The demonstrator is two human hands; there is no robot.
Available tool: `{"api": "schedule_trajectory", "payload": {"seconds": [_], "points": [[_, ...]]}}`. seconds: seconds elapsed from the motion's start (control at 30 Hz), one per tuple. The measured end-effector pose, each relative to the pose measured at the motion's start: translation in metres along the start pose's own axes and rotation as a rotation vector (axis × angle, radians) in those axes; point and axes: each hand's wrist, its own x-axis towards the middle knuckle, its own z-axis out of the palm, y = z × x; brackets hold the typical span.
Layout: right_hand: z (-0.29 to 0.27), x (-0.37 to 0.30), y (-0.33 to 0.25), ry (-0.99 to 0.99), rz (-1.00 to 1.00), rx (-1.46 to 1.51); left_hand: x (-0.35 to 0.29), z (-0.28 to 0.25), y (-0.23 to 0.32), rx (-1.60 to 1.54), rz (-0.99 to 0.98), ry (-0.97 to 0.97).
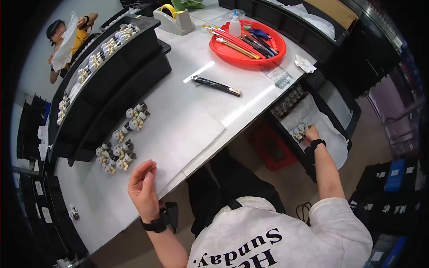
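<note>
My right hand (312, 133) reaches into a black tray (331, 107) on the right, lined with white sheet. Its fingers close on a small grey-white figurine at the end of a short row of figurines (298, 129); the fingertips are partly hidden. My left hand (143, 182) hovers over the table's front edge, loosely cupped, with nothing visible in it. Beyond it, several small figurines (117, 156) with grey, white and yellowish parts lie in a cluster on the white tabletop (178, 129). More figurines (137, 116) lie a little farther off.
Stacked black bins (120, 85) holding figurines stand at the left. A black pen-like tool (217, 86) lies mid-table. Behind it are a red tray (241, 60) with brushes and a bottle, and a tape dispenser (176, 21). A person (69, 38) holds white sheeting at the far left.
</note>
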Motion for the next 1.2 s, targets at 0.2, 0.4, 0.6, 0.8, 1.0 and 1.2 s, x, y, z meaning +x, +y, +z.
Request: {"api": "schedule_trajectory", "payload": {"seconds": [0.2,0.4,0.6,0.8,1.0,1.2], "points": [[-0.006,0.079,0.085,0.509,-0.628,-0.371,0.008,0.013,0.002,0.007,-0.011,-0.025],[-0.014,-0.099,-0.144,-0.057,-0.723,0.790,0.001,0.015,-0.001,0.037,0.016,-0.025],[0.008,-0.240,-0.260,-0.506,-0.940,0.986,-0.009,0.026,0.032,0.334,0.000,-0.114],[0.058,-0.311,-0.287,-1.077,-1.095,0.727,0.012,0.016,0.106,0.972,0.294,-0.423],[0.087,-0.327,-0.293,-0.964,-1.283,0.670,0.049,-0.041,0.076,1.489,0.108,-0.159],[0.100,-0.317,-0.287,-0.928,-1.260,0.683,0.037,-0.042,0.059,1.498,0.226,-0.064]]}}
